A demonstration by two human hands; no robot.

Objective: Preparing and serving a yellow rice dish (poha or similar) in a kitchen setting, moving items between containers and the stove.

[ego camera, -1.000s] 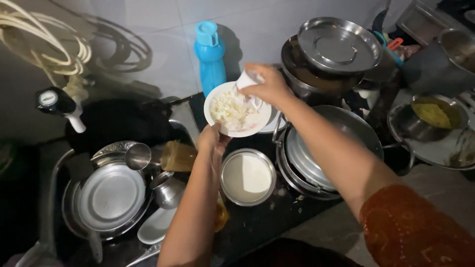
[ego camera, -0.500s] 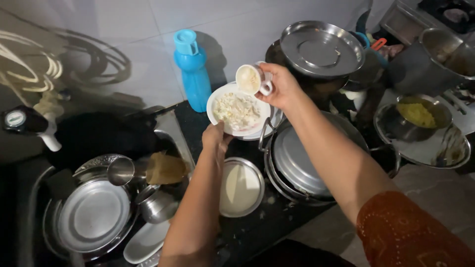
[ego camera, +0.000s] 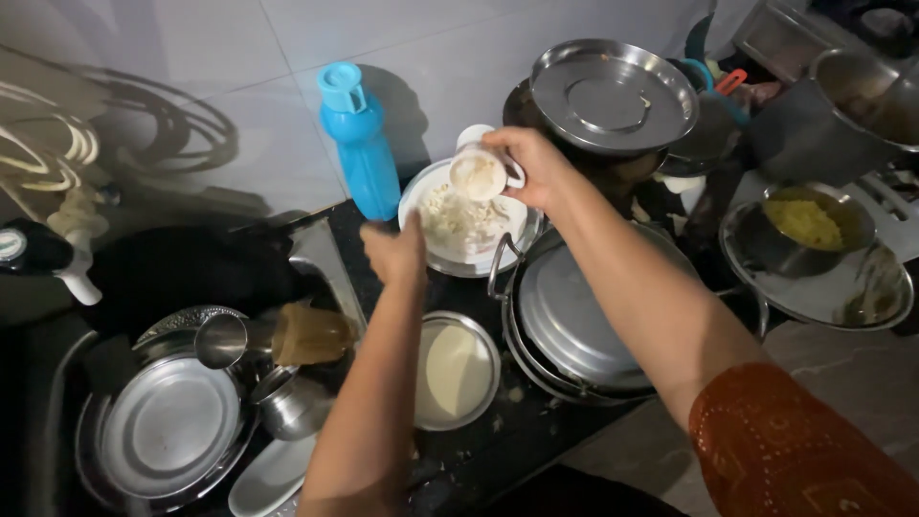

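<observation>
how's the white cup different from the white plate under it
The white cup is small, deep and handled, tipped on its side in the right hand; the white plate is wide, shallow and roughly level by the left hand. Pale food coats the cup's inside, but lies heaped on the plate. Both are white.

A single camera, worn on the person's head, looks steeply down and forward over both forearms toward the tiled wall (ego camera: 239, 57) at the back. It sits close, near enough that the arms fill the lower middle of the frame. The dark surface (ego camera: 479, 450) runs across the view, with the sink (ego camera: 57, 421) at the left edge and pots at the right.
</observation>
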